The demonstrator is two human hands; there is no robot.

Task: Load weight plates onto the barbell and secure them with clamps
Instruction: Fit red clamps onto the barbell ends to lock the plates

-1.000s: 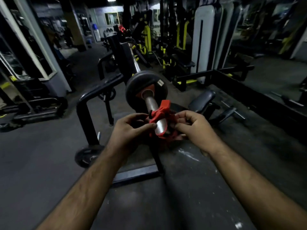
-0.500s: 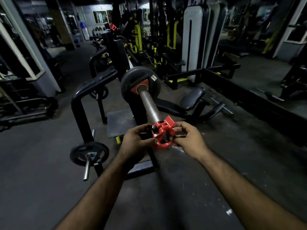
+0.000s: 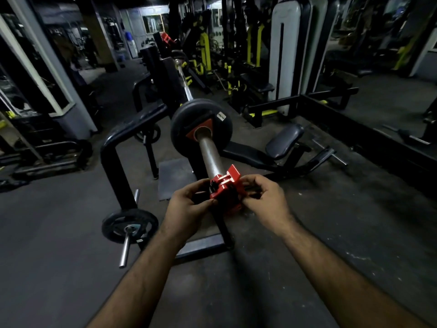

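Observation:
The barbell's steel sleeve (image 3: 210, 155) points toward me from the rack, with a black weight plate (image 3: 189, 124) sitting far up it. A red clamp (image 3: 225, 185) sits around the near tip of the sleeve, well apart from the plate. My left hand (image 3: 186, 211) pinches the clamp's left side and my right hand (image 3: 264, 200) grips its right side. At the barbell's far end another red clamp (image 3: 166, 38) shows dimly.
The black rack frame (image 3: 113, 162) stands left of the bar, with a spare plate (image 3: 130, 225) on a low peg. A padded bench (image 3: 281, 140) lies to the right. Machines and a white upright pad (image 3: 286, 50) fill the back. Dark rubber floor lies around me.
The clamp went from partway up the sleeve out to its near tip, still in both hands. The view has pulled back from the plate.

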